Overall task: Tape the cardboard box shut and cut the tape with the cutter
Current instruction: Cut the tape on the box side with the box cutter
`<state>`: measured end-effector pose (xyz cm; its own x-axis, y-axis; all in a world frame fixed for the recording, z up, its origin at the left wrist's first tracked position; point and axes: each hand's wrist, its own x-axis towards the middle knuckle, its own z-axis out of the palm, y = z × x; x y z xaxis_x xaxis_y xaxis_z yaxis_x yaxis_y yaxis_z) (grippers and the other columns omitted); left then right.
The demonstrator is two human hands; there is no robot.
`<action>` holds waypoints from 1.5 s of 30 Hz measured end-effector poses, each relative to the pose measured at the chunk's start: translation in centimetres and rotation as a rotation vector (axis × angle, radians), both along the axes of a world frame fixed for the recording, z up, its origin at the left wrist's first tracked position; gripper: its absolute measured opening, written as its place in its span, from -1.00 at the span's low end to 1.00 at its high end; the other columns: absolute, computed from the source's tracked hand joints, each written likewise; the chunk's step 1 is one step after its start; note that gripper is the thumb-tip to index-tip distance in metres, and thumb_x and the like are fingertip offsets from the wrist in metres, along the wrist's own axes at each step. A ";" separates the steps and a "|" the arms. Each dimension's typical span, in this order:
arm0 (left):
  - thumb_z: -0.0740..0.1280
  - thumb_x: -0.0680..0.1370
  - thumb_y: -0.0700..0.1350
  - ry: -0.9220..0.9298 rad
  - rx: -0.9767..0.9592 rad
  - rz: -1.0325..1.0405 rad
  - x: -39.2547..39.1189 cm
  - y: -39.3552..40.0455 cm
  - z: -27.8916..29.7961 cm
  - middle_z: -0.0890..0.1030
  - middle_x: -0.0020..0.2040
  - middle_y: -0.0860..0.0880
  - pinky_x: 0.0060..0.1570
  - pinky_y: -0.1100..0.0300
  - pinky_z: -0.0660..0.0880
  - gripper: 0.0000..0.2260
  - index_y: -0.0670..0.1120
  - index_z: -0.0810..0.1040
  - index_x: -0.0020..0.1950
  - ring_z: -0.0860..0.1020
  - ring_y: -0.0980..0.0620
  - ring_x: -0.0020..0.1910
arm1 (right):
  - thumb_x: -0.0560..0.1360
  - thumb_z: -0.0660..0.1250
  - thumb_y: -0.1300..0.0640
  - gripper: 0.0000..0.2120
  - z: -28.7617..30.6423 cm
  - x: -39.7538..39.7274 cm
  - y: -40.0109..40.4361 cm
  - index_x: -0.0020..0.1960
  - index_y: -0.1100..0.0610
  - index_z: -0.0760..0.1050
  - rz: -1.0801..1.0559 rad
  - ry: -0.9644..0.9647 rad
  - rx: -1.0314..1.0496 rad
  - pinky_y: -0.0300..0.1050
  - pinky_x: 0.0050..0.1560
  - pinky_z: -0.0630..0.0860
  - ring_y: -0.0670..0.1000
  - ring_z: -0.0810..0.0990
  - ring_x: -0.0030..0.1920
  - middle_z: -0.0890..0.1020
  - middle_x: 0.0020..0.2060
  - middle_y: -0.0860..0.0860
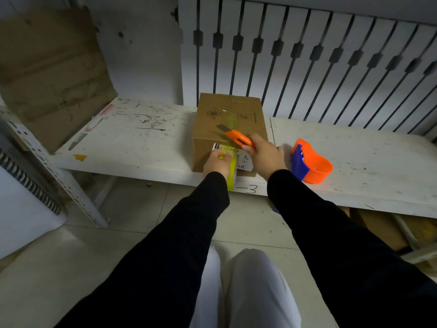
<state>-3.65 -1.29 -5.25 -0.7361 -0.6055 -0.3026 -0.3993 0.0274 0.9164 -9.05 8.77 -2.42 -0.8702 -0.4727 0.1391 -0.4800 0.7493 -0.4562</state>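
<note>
A closed cardboard box (227,119) stands on the white shelf board (142,143), with a strip of yellowish clear tape running down its top and over the near face. My left hand (216,163) grips the yellow tape roll (232,176) against the box's near face, by a white label. My right hand (264,153) holds the orange cutter (238,137) over the box's near top edge, its grey blade out and pointing up-left.
An orange and blue tape dispenser (309,165) lies on the board right of the box. A flattened cardboard sheet (52,74) leans at the back left. A white slatted panel (307,55) rises behind. A perforated metal post (59,176) stands left.
</note>
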 end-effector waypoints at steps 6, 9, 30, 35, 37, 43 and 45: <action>0.22 0.57 0.01 -0.020 0.003 0.023 -0.4 -0.2 0.0 0.53 0.27 -0.11 0.20 0.08 0.39 -0.70 -0.08 0.46 0.26 0.49 -0.14 0.23 | 0.60 0.08 -0.03 -0.77 -0.1 -0.6 -1.1 0.12 0.09 0.37 -0.079 -0.026 -0.006 0.18 0.25 0.34 0.18 0.55 0.01 0.60 -0.10 0.11; 0.24 0.57 -0.02 -0.012 0.040 0.025 -0.6 -0.4 0.1 0.52 0.30 -0.10 0.24 0.09 0.37 -0.68 -0.10 0.46 0.28 0.47 -0.13 0.26 | 0.60 0.09 -0.03 -0.79 -0.2 -0.7 -1.4 0.10 0.08 0.36 -0.083 -0.036 -0.022 0.21 0.24 0.38 0.19 0.57 0.00 0.59 -0.12 0.10; 0.25 0.57 -0.13 0.101 0.216 0.281 0.3 -0.1 0.7 0.61 0.21 -0.11 -0.01 0.23 0.36 -0.75 -0.14 0.59 0.19 0.54 -0.09 0.09 | 0.53 0.17 0.24 -0.71 0.8 -0.2 1.1 0.18 -0.04 0.44 0.020 0.407 0.299 0.15 0.20 0.24 0.17 0.48 0.12 0.56 0.07 0.03; 0.23 0.57 -0.12 0.060 0.194 0.274 0.3 0.0 0.9 0.60 0.21 -0.11 -0.02 0.22 0.37 -0.74 -0.14 0.57 0.21 0.53 -0.11 0.19 | 0.52 0.18 0.27 -0.68 0.4 0.0 1.1 0.20 -0.02 0.44 -0.003 0.431 0.340 0.16 0.21 0.25 0.18 0.48 0.12 0.56 0.06 0.05; 0.22 0.58 -0.12 0.057 0.188 0.267 0.2 0.1 0.9 0.59 0.22 -0.11 0.01 0.22 0.39 -0.74 -0.14 0.56 0.22 0.53 -0.11 0.20 | 0.52 0.17 0.29 -0.66 0.3 0.2 1.1 0.22 0.00 0.43 -0.014 0.424 0.347 0.15 0.20 0.26 0.18 0.48 0.13 0.55 0.08 0.06; 0.21 0.58 -0.12 0.056 0.159 0.284 0.0 0.2 1.0 0.59 0.22 -0.12 0.05 0.19 0.41 -0.74 -0.14 0.56 0.22 0.53 -0.12 0.19 | 0.51 0.18 0.29 -0.65 0.5 0.8 0.6 0.24 0.04 0.43 -0.018 0.451 0.403 0.16 0.25 0.25 0.18 0.47 0.15 0.55 0.08 0.08; 0.21 0.59 -0.12 0.053 0.161 0.290 0.0 0.4 1.0 0.59 0.23 -0.12 0.03 0.19 0.40 -0.74 -0.14 0.56 0.22 0.52 -0.13 0.20 | 0.51 0.19 0.29 -0.66 0.6 0.9 0.4 0.24 0.05 0.44 -0.009 0.464 0.418 0.15 0.27 0.25 0.17 0.46 0.15 0.55 0.07 0.08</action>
